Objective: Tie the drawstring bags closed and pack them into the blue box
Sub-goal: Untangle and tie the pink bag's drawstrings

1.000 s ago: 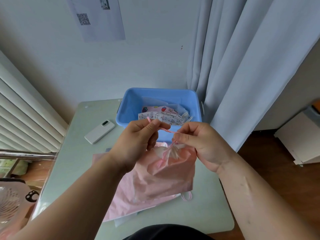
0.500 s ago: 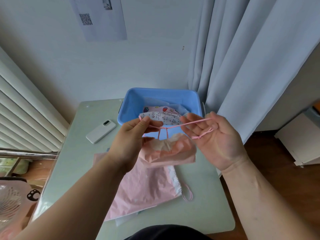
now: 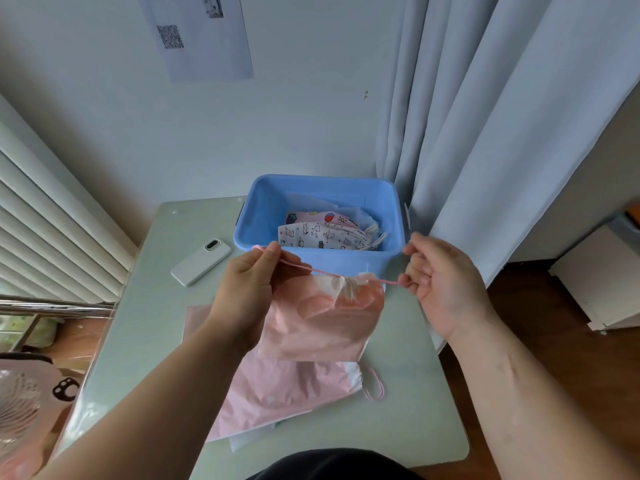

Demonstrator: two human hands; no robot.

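A pink drawstring bag (image 3: 322, 323) hangs in the air in front of the blue box (image 3: 256, 223), its mouth gathered tight. A pink cord (image 3: 322, 271) runs taut across its top. My left hand (image 3: 249, 289) pinches one end of the cord, and my right hand (image 3: 440, 282) grips the other end with curled fingers. Inside the blue box lie printed drawstring bags (image 3: 325, 233). Another pink bag (image 3: 277, 393) lies flat on the table beneath, its cord loop (image 3: 374, 386) at the right.
A white phone (image 3: 201, 261) lies on the pale green table (image 3: 145, 323) left of the box. Grey curtains (image 3: 485, 133) hang right of the box. A radiator (image 3: 52, 230) runs along the left. A white unit (image 3: 602, 282) stands on the wooden floor at right.
My hands have moved apart sideways, drawing the pink cord out straight. The bag's mouth has cinched tight, and the bag has lifted clear of the pink bag on the table.
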